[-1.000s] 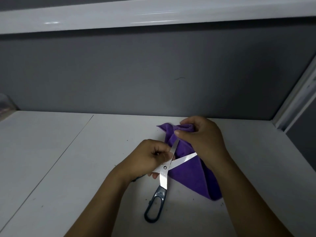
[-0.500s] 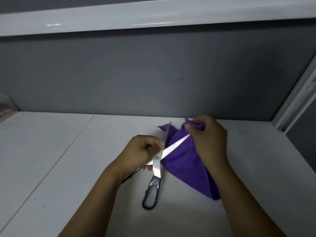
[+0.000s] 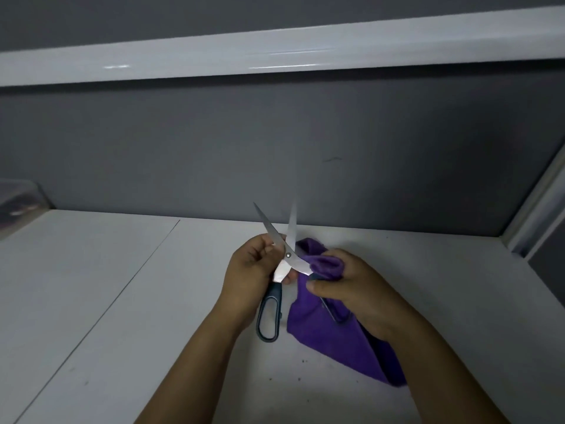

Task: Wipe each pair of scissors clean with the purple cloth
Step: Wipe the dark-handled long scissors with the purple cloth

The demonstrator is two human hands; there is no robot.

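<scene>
A pair of scissors (image 3: 279, 250) with steel blades and dark grey handles is held over the white table (image 3: 122, 301), blades spread apart and pointing up and away. My left hand (image 3: 250, 270) grips it at the pivot, fingers curled round the blades' base. One handle loop hangs below that hand; the other handle lies under the purple cloth (image 3: 333, 335). My right hand (image 3: 342, 286) holds a bunched fold of the cloth wrapped round that handle's shank. The rest of the cloth drapes down onto the table.
A grey partition wall (image 3: 275, 148) stands just behind the table, with a white shelf (image 3: 275, 50) above it. A clear container (image 3: 18, 200) sits at the far left edge. A white frame (image 3: 538, 215) borders the right side. Dark crumbs dot the table near me.
The scissors have turned so both blades now point up and away. My right hand has slid the cloth from the blade tip down toward the pivot and handle.
</scene>
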